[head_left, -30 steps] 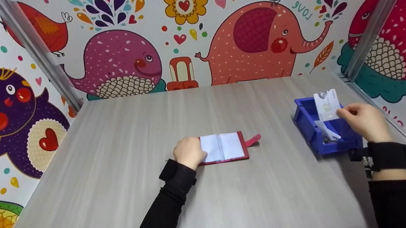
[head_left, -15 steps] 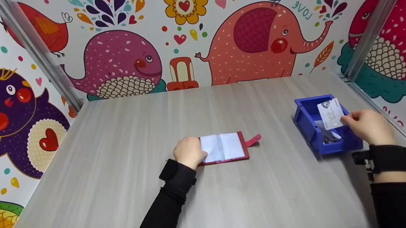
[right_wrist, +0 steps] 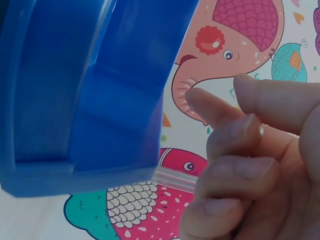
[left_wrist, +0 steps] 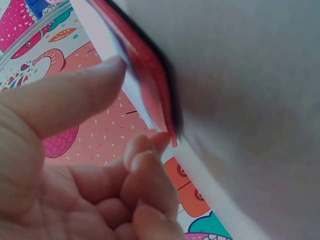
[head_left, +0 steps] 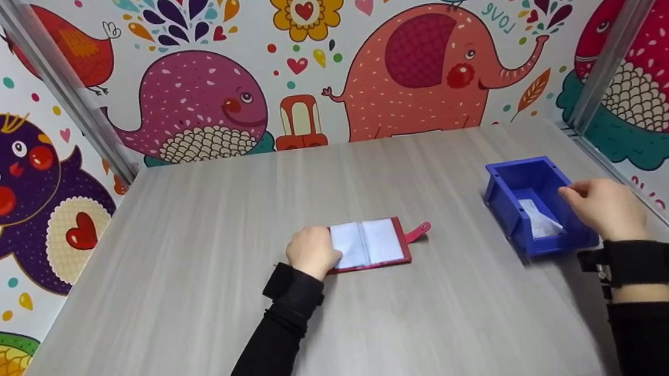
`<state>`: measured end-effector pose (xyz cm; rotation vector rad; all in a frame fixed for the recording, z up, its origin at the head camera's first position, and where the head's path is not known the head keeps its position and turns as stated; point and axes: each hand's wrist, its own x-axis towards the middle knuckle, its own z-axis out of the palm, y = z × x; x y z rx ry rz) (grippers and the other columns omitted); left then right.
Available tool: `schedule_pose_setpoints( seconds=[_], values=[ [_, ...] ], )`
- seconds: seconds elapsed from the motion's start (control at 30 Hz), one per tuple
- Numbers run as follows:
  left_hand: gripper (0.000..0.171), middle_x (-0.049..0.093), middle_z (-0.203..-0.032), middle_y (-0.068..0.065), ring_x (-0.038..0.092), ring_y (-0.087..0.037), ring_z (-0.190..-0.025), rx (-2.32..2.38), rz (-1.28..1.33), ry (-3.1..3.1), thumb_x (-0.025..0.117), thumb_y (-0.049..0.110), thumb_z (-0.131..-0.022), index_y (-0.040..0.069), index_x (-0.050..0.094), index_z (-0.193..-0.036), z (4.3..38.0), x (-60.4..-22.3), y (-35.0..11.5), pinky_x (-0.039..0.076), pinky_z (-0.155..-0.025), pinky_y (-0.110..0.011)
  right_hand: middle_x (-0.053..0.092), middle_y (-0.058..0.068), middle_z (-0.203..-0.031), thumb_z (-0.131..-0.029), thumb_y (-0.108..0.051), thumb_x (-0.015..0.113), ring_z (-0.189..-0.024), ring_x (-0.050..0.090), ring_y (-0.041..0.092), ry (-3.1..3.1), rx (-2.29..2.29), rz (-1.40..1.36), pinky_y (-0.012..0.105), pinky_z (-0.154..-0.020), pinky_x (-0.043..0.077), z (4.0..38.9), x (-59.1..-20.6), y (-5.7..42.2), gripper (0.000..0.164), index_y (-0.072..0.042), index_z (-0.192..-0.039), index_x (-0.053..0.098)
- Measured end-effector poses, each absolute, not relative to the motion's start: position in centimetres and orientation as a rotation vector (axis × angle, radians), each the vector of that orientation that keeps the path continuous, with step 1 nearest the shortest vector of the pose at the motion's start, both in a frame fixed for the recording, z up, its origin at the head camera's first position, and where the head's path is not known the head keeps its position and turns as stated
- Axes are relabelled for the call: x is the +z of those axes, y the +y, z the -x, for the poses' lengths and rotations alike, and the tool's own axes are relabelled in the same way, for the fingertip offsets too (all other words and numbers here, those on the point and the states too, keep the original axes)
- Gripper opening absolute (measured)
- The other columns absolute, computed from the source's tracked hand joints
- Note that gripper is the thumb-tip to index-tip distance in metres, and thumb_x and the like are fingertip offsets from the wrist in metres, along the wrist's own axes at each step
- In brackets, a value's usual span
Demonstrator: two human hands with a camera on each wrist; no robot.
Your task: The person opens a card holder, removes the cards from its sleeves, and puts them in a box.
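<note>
At three o'clock on the grey wood-grain surface (head_left: 200, 324), we sort cards.
Our right hand (head_left: 603, 208), loosely curled and empty, hovers by the blue plastic bin (head_left: 498, 194) holding a white card (head_left: 537, 225); our left hand (head_left: 311, 250) pins the open red card wallet (head_left: 376, 242); next we'd judge a card needs pinching.

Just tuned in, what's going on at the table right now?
A person's left hand rests on the left edge of an open red card holder lying flat on the grey table, its clear sleeves showing. The right hand is at the right rim of a blue bin, fingers curled and holding nothing. White cards lie inside the bin.
</note>
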<state>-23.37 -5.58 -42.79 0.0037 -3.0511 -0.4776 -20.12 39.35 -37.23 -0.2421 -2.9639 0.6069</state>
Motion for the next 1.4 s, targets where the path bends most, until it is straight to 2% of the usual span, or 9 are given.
schedule_pose_setpoints(
  seconds=[0.13, 0.3, 0.4, 0.57, 0.67, 0.9, 1.07, 1.4],
  values=[
    [0.028, 0.068, -0.087, -0.011, 0.066, -0.032, -0.082, -0.486, 0.001, -3.049, 0.084, 0.027, -0.074, 0.006, 0.069, -0.084, 23.4, -42.8, -5.6, 0.054, -0.063, -0.046, 0.062, 0.035, -0.112, -0.102, -0.042, 0.05, -0.1, 0.057, 0.05, -2.925, 0.613, 0.197, 0.063, -0.081, 0.044, 20.2, -37.2, 38.7, 0.059, 0.013, -0.12, 0.06],
    [0.025, 0.068, -0.084, -0.011, 0.066, -0.032, -0.08, -0.491, 0.011, -3.038, 0.084, 0.025, -0.074, 0.007, 0.067, -0.078, 23.3, -42.8, -5.6, 0.054, -0.062, -0.045, 0.065, 0.031, -0.109, -0.101, -0.037, 0.054, -0.101, 0.059, 0.049, -2.84, 0.617, 0.088, 0.063, -0.086, 0.042, 20.3, -37.1, 37.3, 0.05, 0.01, -0.115, 0.065],
    [0.025, 0.067, -0.082, -0.01, 0.067, -0.032, -0.079, -0.495, 0.016, -3.027, 0.084, 0.024, -0.073, 0.008, 0.066, -0.076, 23.3, -42.8, -5.7, 0.054, -0.061, -0.045, 0.067, 0.029, -0.108, -0.101, -0.034, 0.055, -0.098, 0.061, 0.045, -2.805, 0.644, 0.023, 0.061, -0.084, 0.044, 20.4, -36.8, 36.0, 0.045, 0.008, -0.114, 0.067],
    [0.025, 0.068, -0.085, -0.011, 0.066, -0.032, -0.081, -0.495, 0.02, -3.028, 0.083, 0.025, -0.074, 0.007, 0.067, -0.079, 23.2, -42.8, -5.7, 0.054, -0.063, -0.046, 0.069, 0.024, -0.105, -0.101, -0.031, 0.056, -0.091, 0.063, 0.037, -2.784, 0.687, -0.062, 0.056, -0.078, 0.048, 20.4, -36.2, 33.3, 0.04, 0.005, -0.112, 0.069],
    [0.024, 0.068, -0.086, -0.011, 0.066, -0.032, -0.081, -0.494, 0.017, -3.034, 0.083, 0.025, -0.074, 0.007, 0.068, -0.08, 23.3, -42.8, -5.7, 0.054, -0.063, -0.046, 0.07, 0.022, -0.105, -0.1, -0.027, 0.059, -0.091, 0.064, 0.035, -2.755, 0.695, -0.151, 0.055, -0.079, 0.048, 20.6, -36.2, 31.4, 0.033, 0.002, -0.111, 0.071],
    [0.026, 0.069, -0.088, -0.012, 0.066, -0.032, -0.082, -0.496, 0.004, -3.045, 0.083, 0.026, -0.074, 0.006, 0.069, -0.083, 23.4, -42.9, -5.7, 0.054, -0.064, -0.046, 0.073, 0.014, -0.099, -0.093, -0.016, 0.068, -0.083, 0.066, 0.027, -2.712, 0.674, -0.416, 0.048, -0.074, 0.05, 21.7, -38.5, 26.5, 0.019, -0.004, -0.104, 0.076],
    [0.025, 0.069, -0.087, -0.011, 0.066, -0.032, -0.081, -0.511, 0.003, -3.04, 0.084, 0.026, -0.073, 0.007, 0.068, -0.081, 23.4, -42.9, -5.7, 0.053, -0.063, -0.046, 0.073, 0.01, -0.094, -0.091, -0.019, 0.07, -0.077, 0.065, 0.021, -2.744, 0.63, -0.519, 0.045, -0.071, 0.052, 22.6, -40.2, 23.4, 0.018, -0.007, -0.102, 0.078],
    [0.025, 0.068, -0.084, -0.011, 0.066, -0.032, -0.08, -0.499, 0.036, -3.029, 0.084, 0.024, -0.074, 0.006, 0.067, -0.079, 23.2, -42.8, -5.7, 0.053, -0.063, -0.045, 0.073, 0.005, -0.088, -0.09, -0.018, 0.07, -0.075, 0.064, 0.018, -2.848, 0.678, -0.569, 0.041, -0.067, 0.052, 23.8, -41.5, 19.9, 0.02, -0.005, -0.104, 0.077]
  ],
)
